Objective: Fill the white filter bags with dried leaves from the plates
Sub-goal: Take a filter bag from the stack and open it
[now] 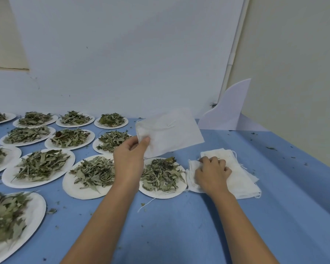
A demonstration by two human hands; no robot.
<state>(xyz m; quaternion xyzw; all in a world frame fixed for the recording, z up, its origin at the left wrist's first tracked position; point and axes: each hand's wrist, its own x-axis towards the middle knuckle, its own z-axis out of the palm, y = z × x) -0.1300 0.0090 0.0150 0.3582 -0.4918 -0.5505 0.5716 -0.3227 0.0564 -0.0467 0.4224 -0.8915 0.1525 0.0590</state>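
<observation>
My left hand [129, 159] pinches one flat white filter bag [170, 133] by its left edge and holds it up above the blue table. Below it a white plate [182, 189] carries a heap of dried leaves [161, 174]. To the right my right hand [211, 173] rests with curled fingers on a stack of white filter bags [242, 178]; its fingertips press into the top bag. Several more plates of dried leaves fill the table's left half, the nearest one [78, 189] just left of my left forearm.
The blue table [179, 225] is strewn with leaf crumbs, and a loose white string [146, 203] lies near the front plate. A white board [122, 54] stands along the back, with a white curved support [227, 109] at the back right. The table's right edge runs diagonally.
</observation>
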